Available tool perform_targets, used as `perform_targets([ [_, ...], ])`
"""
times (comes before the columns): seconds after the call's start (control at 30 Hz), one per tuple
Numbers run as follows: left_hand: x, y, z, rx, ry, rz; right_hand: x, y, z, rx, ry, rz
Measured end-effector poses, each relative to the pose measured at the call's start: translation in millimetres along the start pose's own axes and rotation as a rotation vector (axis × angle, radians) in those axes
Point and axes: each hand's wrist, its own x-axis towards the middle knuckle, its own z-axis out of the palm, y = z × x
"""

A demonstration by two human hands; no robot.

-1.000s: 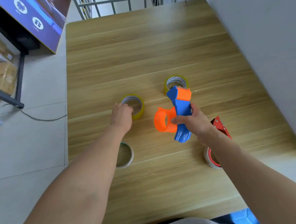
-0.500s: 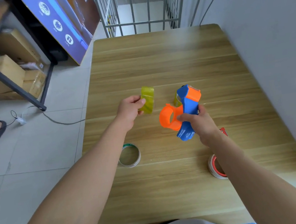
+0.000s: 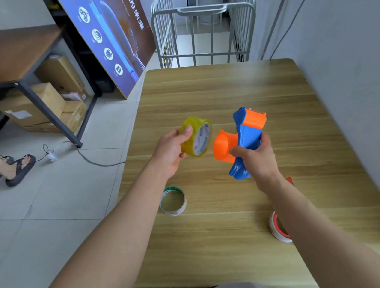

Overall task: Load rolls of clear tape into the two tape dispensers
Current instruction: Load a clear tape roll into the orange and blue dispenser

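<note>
Right, we have the blue-and-orange dispenser (image 3: 247, 134) up off the wooden table (image 3: 213, 92), our right hand (image 3: 257, 158) wrapped round its blue handle; its orange hub (image 3: 223, 145) points left, bare plastic all round; just left of the dispenser, our left hand (image 3: 171, 153) grasps a yellowish clear tape roll (image 3: 196, 136) by the rim, thumb over the top; the roll is upright, its open core turned toward the hub, near it but apart. Nearer us than the dispenser and to its left, a thin white roll (image 3: 173, 201) with green print lies flat on the table; nearer us and to its right, a red-cored roll (image 3: 276, 228) stands against our right forearm, which covers most of a red dispenser (image 3: 290, 180); whether that roll is mounted on it we cannot tell. Right of the dispenser rises a grey wall (image 3: 356, 73); beyond it, a metal railing (image 3: 203, 33); well to its left, a leaning poster board (image 3: 109, 33), cardboard boxes (image 3: 34, 104) under a dark desk (image 3: 3, 54), and another person's sandalled feet (image 3: 16, 169).
</note>
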Motion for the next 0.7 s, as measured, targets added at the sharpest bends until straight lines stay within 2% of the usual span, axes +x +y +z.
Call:
perform_targets([
  [0.37, -15.1, -10.5, 17.8, 0.167, 0.008, 0.141, -9.7, -10.6, 5.7, -0.08, -0.091, -0.113],
  [0.53, -16.8, -10.4, 32.0, 0.215, 0.073, 0.092, -11.1, -6.5, 7.1, -0.132, -0.098, -0.139],
  [0.7, -18.0, -11.2, 39.8, 0.265, 0.04, -0.012, -11.6, -1.4, 9.3, -0.119, -0.184, -0.131],
])
